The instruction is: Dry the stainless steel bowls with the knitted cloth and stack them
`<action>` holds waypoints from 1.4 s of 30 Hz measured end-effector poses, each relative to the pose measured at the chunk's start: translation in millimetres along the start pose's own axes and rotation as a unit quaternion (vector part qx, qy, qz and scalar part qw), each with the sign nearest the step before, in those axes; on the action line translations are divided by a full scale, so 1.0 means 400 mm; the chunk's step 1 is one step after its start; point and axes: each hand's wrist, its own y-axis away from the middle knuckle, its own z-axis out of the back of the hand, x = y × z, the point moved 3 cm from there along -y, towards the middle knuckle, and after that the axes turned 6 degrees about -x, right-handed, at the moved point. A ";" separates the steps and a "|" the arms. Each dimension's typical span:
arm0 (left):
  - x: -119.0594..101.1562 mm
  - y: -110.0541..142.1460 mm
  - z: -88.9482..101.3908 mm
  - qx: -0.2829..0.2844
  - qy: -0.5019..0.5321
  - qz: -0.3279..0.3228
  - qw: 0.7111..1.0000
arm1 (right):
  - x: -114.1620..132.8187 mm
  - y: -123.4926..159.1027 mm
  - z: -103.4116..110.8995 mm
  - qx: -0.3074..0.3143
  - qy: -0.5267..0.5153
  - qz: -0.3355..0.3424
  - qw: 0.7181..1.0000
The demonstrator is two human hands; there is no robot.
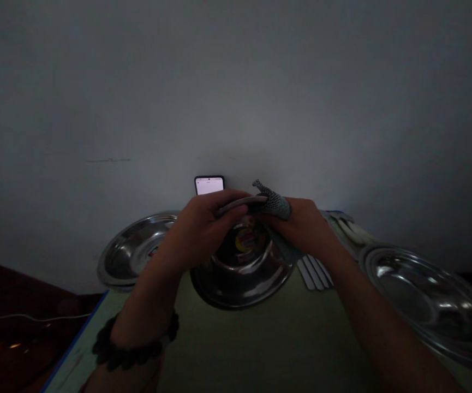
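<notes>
A thin piece (236, 203), pinched in the left hand (207, 224), is above the middle bowl (239, 295); the right hand (304, 218) clutches a cloth (277, 205) at its right end. Grey strips (314, 274) lie right of that bowl, a phone (210, 185) far, with a left bowl (115, 259) and a right bowl (456, 297).

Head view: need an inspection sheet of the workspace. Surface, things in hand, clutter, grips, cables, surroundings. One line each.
Surface: green table, blue along its left edge.
Things in hand: thin curved item, seen edge-on, identity unclear; grey-green cloth at its right end.
Clutter: left basin, centre basin, right basin, all shiny metal; phone, screen lit; pale strips.
Grips: left hand pinches the curved item; right hand holds the cloth.
Cables: pale cable beyond the table's left edge.
Surroundings: grey wall behind; dim light.
</notes>
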 end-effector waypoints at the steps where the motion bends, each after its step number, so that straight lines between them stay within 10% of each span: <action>1: 0.002 0.000 -0.003 0.009 0.005 -0.002 1.000 | 0.000 0.000 -0.002 0.007 -0.001 -0.003 1.000; 18: 0.016 -0.004 -0.014 0.067 -0.035 0.002 0.997 | 0.012 0.008 -0.022 0.108 -0.046 -0.003 0.993; 33: 0.024 -0.006 -0.006 0.019 -0.023 0.034 0.999 | 0.009 0.002 -0.020 0.090 -0.138 0.027 0.986; 42: 0.030 -0.007 -0.013 0.000 -0.017 0.039 0.999 | 0.008 -0.005 -0.022 0.047 -0.023 -0.016 0.999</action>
